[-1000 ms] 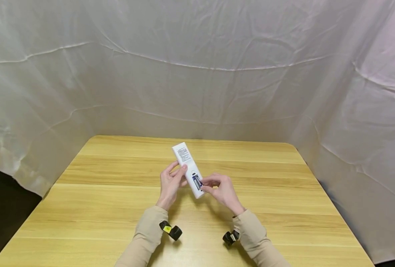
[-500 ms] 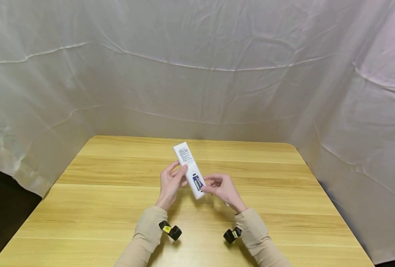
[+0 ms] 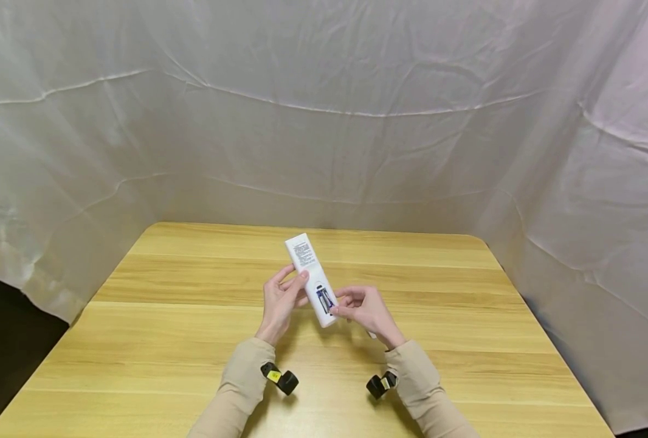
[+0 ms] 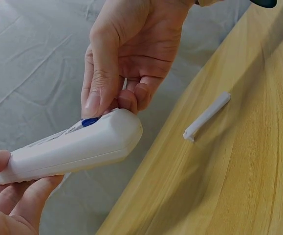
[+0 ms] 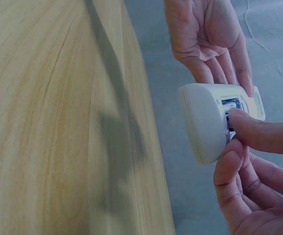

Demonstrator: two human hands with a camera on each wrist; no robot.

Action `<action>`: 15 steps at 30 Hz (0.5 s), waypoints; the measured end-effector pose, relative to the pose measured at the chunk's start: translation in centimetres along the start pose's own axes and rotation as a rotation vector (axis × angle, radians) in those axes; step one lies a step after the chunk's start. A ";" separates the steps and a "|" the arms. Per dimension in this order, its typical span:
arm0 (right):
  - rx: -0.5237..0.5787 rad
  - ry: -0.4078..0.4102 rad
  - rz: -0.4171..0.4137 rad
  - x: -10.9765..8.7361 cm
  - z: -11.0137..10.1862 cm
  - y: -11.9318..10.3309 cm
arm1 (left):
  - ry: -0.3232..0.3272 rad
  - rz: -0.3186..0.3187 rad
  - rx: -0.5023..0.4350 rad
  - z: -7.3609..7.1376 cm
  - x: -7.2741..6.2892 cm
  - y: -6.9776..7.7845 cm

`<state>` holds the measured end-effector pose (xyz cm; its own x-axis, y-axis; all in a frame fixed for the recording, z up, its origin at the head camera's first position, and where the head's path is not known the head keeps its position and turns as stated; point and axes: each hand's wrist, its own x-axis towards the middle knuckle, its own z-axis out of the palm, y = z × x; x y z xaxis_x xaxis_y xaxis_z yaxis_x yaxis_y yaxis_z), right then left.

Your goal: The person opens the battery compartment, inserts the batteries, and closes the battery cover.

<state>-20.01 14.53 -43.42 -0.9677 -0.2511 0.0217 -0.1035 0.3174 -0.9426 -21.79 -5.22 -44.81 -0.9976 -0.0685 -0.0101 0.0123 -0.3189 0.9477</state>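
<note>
My left hand [image 3: 280, 298] grips a white remote control [image 3: 312, 263] by its sides, thumb on its back. Its back faces up, showing a printed label and an uncovered battery compartment. My right hand [image 3: 370, 313] is at the compartment's near end. In the left wrist view, its thumb presses the blue end of a battery [image 4: 90, 122], while the curled fingers [image 4: 127, 100] meet the remote's edge. Blue and silver battery surfaces show inside the compartment in the right wrist view, partly hidden by the thumb [image 5: 258, 132].
A thin white piece [image 4: 207, 116], like a battery cover, lies on the wooden table [image 3: 165, 340], mostly hidden under my right wrist in the head view. Pale curtains [image 3: 324, 152] hang behind the table and on both sides. Each sleeve carries a black wrist camera [image 3: 287, 381].
The battery under my right hand has sunk lower into the compartment. My right thumb has slid down towards its near end, and the hand has shifted slightly right. My left hand barely moves.
</note>
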 end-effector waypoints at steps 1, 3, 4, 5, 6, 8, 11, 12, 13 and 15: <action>0.002 -0.003 0.004 0.0 0.0 0.0 | -0.001 0.002 0.000 0.0 0.0 0.0; 0.002 -0.010 0.018 0.1 0.0 0.1 | 0.000 0.001 -0.005 0.0 0.0 0.0; 0.000 -0.012 0.026 0.1 0.0 0.1 | 0.001 0.001 -0.006 0.0 0.0 0.0; -0.003 -0.015 0.034 0.2 0.0 0.1 | 0.001 0.002 -0.006 0.0 0.0 0.0; -0.007 -0.018 0.042 0.2 0.0 0.1 | -0.001 0.001 -0.010 0.0 0.0 0.0; -0.022 -0.024 0.047 0.2 -0.1 0.1 | -0.005 -0.002 -0.022 0.1 0.0 0.1; -0.054 -0.025 0.035 0.2 -0.1 0.2 | -0.007 -0.007 -0.033 0.1 0.0 0.2; -0.067 -0.023 0.026 0.2 -0.1 0.2 | -0.008 -0.008 -0.033 0.1 0.0 0.2; -0.080 -0.019 0.020 0.2 0.0 0.3 | -0.009 -0.010 -0.029 0.1 0.0 0.2; -0.100 -0.010 0.013 0.2 0.0 0.3 | -0.011 -0.012 -0.019 0.1 0.0 0.2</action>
<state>-20.25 14.58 -43.71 -0.9669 -0.2552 0.0063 -0.1142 0.4103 -0.9048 -21.81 -5.20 -44.58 -0.9984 -0.0540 -0.0175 0.0017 -0.3372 0.9414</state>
